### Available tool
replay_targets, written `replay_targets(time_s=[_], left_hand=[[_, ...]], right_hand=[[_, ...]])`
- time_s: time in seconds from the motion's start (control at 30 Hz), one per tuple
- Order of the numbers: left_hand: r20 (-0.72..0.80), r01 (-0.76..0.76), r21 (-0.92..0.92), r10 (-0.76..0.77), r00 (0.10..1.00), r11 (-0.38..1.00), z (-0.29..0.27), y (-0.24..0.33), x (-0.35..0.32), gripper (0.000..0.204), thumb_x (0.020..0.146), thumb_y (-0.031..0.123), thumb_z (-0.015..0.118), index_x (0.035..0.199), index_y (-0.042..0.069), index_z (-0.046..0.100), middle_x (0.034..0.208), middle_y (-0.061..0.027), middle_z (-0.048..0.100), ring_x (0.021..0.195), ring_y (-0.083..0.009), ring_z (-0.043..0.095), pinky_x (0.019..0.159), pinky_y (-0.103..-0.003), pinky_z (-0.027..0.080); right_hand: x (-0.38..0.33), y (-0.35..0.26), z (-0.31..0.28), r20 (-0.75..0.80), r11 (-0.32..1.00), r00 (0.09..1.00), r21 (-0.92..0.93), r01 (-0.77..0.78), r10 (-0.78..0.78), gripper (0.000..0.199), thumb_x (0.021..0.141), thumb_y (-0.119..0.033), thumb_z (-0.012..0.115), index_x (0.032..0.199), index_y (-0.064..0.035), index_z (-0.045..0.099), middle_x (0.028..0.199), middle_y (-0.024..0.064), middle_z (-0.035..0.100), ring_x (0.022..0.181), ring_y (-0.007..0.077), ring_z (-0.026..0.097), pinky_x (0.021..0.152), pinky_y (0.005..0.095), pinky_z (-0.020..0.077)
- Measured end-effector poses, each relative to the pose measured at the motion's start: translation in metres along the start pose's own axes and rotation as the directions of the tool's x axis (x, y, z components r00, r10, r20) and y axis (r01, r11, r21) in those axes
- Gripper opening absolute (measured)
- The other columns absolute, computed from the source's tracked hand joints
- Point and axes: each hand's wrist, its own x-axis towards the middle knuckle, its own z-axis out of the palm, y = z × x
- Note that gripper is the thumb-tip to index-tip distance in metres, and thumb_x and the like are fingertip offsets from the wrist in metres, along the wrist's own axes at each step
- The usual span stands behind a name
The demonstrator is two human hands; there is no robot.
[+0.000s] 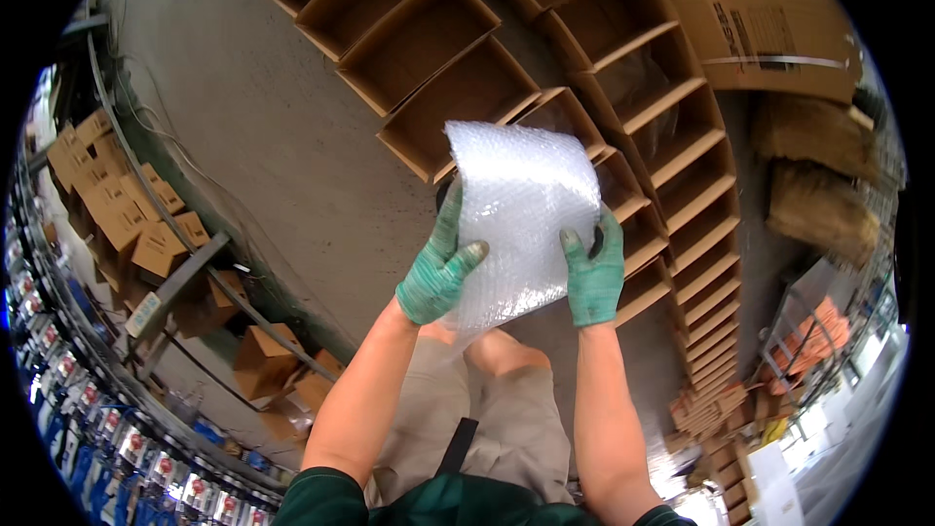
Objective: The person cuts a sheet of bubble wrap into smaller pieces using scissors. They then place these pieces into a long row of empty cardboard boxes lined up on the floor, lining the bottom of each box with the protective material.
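A folded piece of clear bubble wrap (531, 205) spans the space between my two hands, in front of my legs. Its upper edge curls over, and a loose corner hangs at the lower left. My left hand (438, 268), in a green-coated glove, grips the wrap's left side with the thumb on top. On the opposite edge my right hand (595, 273), gloved alike, holds it with the thumb on its face. Dark patches show behind the wrap beside both hands; what they belong to is hidden. Just beyond the wrap stands an open cardboard box (458, 102).
Rows of open cardboard boxes (687, 141) curve along the floor ahead and right. A large carton (769, 15) stands at the far right. On the left, a metal rail (180, 282) runs before stacked small cartons (122, 205). Grey concrete floor (253, 127) lies between.
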Motion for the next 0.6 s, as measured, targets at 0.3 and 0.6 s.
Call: replay_targets(time_s=[0.3,0.6], left_hand=[[-0.043,0.02,0.048,-0.018,0.999,0.999,-0.023,0.021,-0.025,0.08,0.093,-0.003,0.054,0.162,0.018,0.018,0.162,-0.0078,0.028,0.143,-0.0225,0.032,0.119,-0.038,0.027],[-0.005,0.188,0.074,-0.188,0.982,0.979,-0.067,0.047,0.036,0.058,0.091,0.006,0.068,0.145,0.005,0.048,0.133,-0.0083,0.059,0.119,-0.0186,0.055,0.105,-0.033,0.043]], right_hand=[[-0.041,-0.026,-0.004,-0.216,0.932,0.908,-0.126,0.339,-0.359,0.028,0.075,-0.001,0.078,0.096,-0.0059,0.06,0.113,0.0117,0.059,0.108,0.0315,0.054,0.091,0.0403,0.0493],[-0.029,-0.055,0.029,-0.033,0.907,0.994,0.405,0.111,-0.107,0.085,0.093,-0.01,0.072,0.161,-0.0164,0.02,0.136,0.0123,0.061,0.119,0.0195,0.06,0.104,0.0356,0.0487]])
